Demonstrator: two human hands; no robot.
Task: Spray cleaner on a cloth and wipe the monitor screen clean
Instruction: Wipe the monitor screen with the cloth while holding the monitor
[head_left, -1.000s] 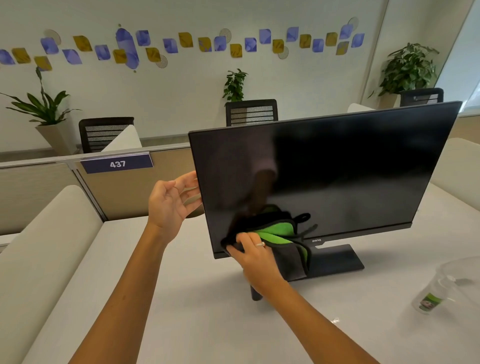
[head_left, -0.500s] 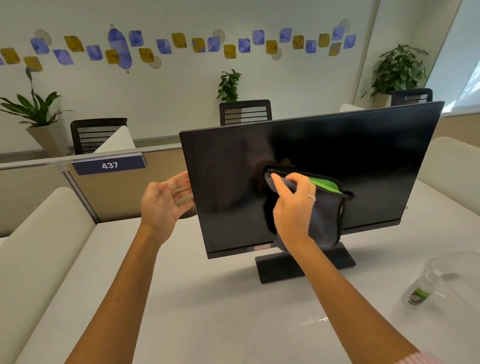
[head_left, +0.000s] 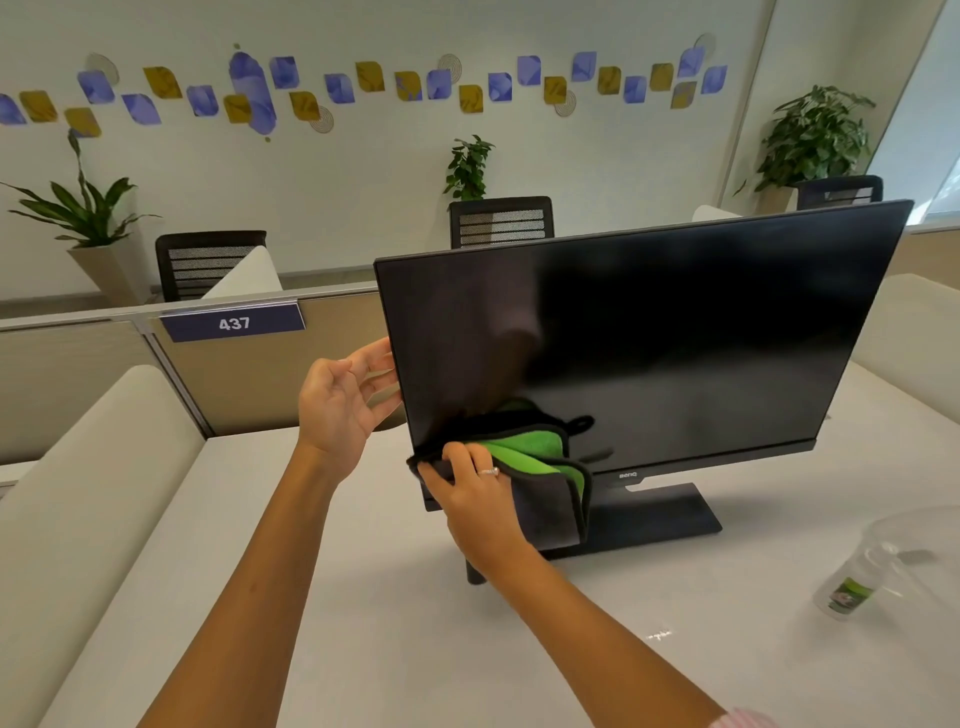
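Observation:
A black monitor (head_left: 675, 343) stands on its flat base (head_left: 660, 514) in the middle of the white desk (head_left: 363, 623), its screen dark. My right hand (head_left: 467, 483) presses a folded grey and green cloth (head_left: 540, 457) against the screen's lower left corner. My left hand (head_left: 343, 400) grips the monitor's left edge, fingers curled behind it. A clear spray bottle (head_left: 852, 582) with a green label lies on the desk at the far right, apart from both hands.
Low beige partitions (head_left: 78, 493) border the desk, one carrying a blue sign reading 437 (head_left: 234, 323). Black mesh chairs (head_left: 501, 221) and potted plants (head_left: 815, 135) stand along the back wall beyond the desk.
My right hand swept the cloth from the screen's lower left up to the middle, then back down to the lower left corner. My left hand stayed on the monitor's edge.

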